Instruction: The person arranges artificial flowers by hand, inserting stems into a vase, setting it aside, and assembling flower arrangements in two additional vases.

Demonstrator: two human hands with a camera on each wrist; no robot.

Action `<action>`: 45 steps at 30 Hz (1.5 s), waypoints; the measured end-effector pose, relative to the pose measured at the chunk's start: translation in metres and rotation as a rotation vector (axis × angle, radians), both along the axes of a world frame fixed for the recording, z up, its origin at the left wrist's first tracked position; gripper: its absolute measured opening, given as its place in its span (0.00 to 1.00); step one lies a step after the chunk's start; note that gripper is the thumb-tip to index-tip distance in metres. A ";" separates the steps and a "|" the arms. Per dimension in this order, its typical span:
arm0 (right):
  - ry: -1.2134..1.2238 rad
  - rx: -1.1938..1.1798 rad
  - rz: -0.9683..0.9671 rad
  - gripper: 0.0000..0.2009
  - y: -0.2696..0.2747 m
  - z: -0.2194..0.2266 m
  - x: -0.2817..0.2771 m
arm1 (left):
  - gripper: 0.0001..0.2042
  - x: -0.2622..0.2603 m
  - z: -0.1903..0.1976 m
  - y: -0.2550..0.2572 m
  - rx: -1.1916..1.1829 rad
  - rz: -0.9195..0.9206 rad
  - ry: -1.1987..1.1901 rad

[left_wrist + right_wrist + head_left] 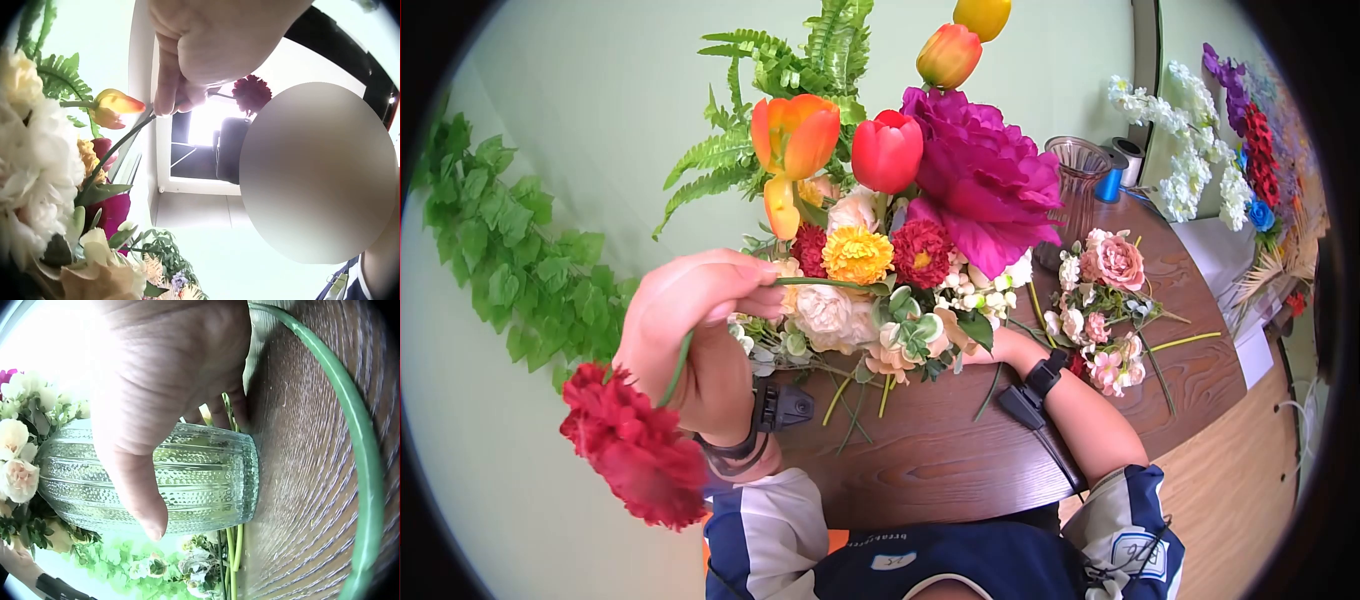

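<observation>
My left hand (685, 310) pinches the green stem (825, 284) of a red carnation-like flower (635, 445), whose head hangs at the lower left behind the hand. The stem's far end reaches in among the blooms of a mixed arrangement. In the left wrist view, the stem (115, 149) slants down into the white flowers (37, 150). My right hand (175, 381) holds a ribbed clear glass vase (200, 475), with the thumb across its side and the other fingers partly hidden behind it. Orange tulips (800, 135), a red tulip (887, 150) and a large magenta bloom (985, 180) top the arrangement.
Loose pink flowers (1115, 262) and cut stems lie on the brown wooden table (930, 465). Behind them stand a tall glass vase (1080, 185) and a blue spool (1111, 180). Green ivy (520, 250) hangs on the left wall; more flowers (1265, 150) stand far right.
</observation>
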State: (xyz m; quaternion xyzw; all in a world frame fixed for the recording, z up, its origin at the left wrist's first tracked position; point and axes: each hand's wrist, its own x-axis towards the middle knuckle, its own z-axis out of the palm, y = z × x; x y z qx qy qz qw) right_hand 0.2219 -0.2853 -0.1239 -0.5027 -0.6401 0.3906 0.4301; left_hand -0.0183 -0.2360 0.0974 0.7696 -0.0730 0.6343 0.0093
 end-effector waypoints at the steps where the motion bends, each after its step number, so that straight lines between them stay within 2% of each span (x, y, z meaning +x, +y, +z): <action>1: 0.015 -0.010 0.000 0.47 0.000 0.000 0.000 | 0.06 -0.001 0.000 0.000 -0.041 -0.026 -0.017; 5: 0.071 -0.069 -0.005 0.47 -0.007 0.014 -0.003 | 0.06 -0.002 0.004 -0.003 0.011 -0.085 -0.107; 6: 0.072 -0.069 -0.006 0.47 -0.007 0.013 -0.002 | 0.09 -0.005 0.008 -0.002 0.107 -0.041 -0.026; 7: 0.061 -0.045 -0.006 0.47 -0.005 0.010 -0.002 | 0.09 -0.007 0.009 -0.004 0.107 -0.041 -0.025; 8: 0.050 -0.021 -0.007 0.47 -0.004 0.007 -0.001 | 0.06 -0.010 0.008 -0.006 0.102 -0.080 0.037; 9: 0.051 -0.021 -0.006 0.47 -0.002 0.005 -0.001 | 0.10 -0.013 0.006 -0.009 0.098 -0.119 0.098; 10: 0.042 -0.050 0.010 0.47 -0.001 0.004 0.000 | 0.14 -0.014 0.004 -0.013 0.100 -0.081 0.107; 11: 0.033 -0.078 0.026 0.48 -0.001 0.003 0.000 | 0.14 -0.011 0.004 -0.015 0.100 -0.082 0.108; 12: 0.034 -0.079 0.027 0.48 -0.002 0.004 0.000 | 0.06 -0.007 0.004 -0.016 0.107 -0.071 0.107; 13: 0.046 -0.091 0.021 0.48 -0.002 0.005 -0.001 | 0.07 -0.004 0.004 -0.017 0.114 -0.060 0.106; 15: 0.058 -0.103 0.018 0.48 -0.005 0.011 -0.002 | 0.07 0.001 -0.003 -0.014 0.041 -0.064 0.066; 17: 0.039 -0.120 0.004 0.49 -0.008 0.017 -0.003 | 0.06 0.002 -0.013 0.000 -0.006 0.028 0.133; 21: 0.035 -0.043 0.005 0.50 0.000 -0.001 0.001 | 0.05 0.008 -0.022 0.023 -0.100 0.214 0.266; 22: -0.004 -0.013 0.005 0.50 0.001 -0.001 0.001 | 0.06 0.013 -0.017 0.018 -0.188 0.058 0.339; 23: -0.043 0.018 0.004 0.51 0.001 0.000 0.001 | 0.06 0.017 -0.014 0.010 -0.189 0.056 0.339; 25: -0.014 -0.001 0.009 0.51 0.001 0.000 0.001 | 0.05 0.020 -0.014 -0.001 -0.419 -0.172 0.316; 26: 0.017 -0.020 0.018 0.51 0.000 0.000 0.001 | 0.05 0.014 -0.016 0.002 -0.319 -0.036 0.366; 27: 0.018 -0.020 0.018 0.51 0.000 0.000 0.001 | 0.05 0.008 -0.023 0.007 -0.320 -0.037 0.366; 29: 0.030 0.014 0.019 0.50 -0.001 0.001 0.001 | 0.06 -0.001 -0.038 0.015 -0.103 0.140 0.472; 30: 0.031 0.013 0.019 0.50 0.000 0.001 0.001 | 0.05 0.006 -0.039 0.005 -0.260 0.042 0.426; 31: 0.032 0.033 0.021 0.49 0.000 0.000 0.001 | 0.05 0.009 -0.039 0.002 -0.262 0.043 0.427; 33: 0.033 0.052 0.025 0.48 0.000 0.001 0.000 | 0.03 0.013 -0.039 -0.001 -0.467 0.075 0.593; 37: -0.026 0.077 0.029 0.46 0.007 -0.007 0.001 | 0.06 0.022 -0.035 -0.004 -0.283 0.105 0.532; 39: 0.045 0.076 0.041 0.46 0.007 -0.010 0.001 | 0.07 0.022 -0.033 -0.008 -0.320 0.050 0.517; 41: 0.030 0.070 0.029 0.46 0.002 -0.002 0.000 | 0.12 0.018 -0.032 -0.006 -0.300 0.076 0.500; 42: 0.049 0.043 0.029 0.46 -0.001 0.002 -0.001 | 0.16 0.015 -0.028 -0.007 -0.173 0.145 0.496; 43: 0.068 0.017 0.027 0.46 -0.002 0.004 -0.001 | 0.16 0.014 -0.026 -0.011 -0.173 0.145 0.496; 45: 0.061 0.045 0.028 0.46 -0.001 0.001 0.000 | 0.23 0.014 -0.026 -0.019 -0.553 -0.209 0.261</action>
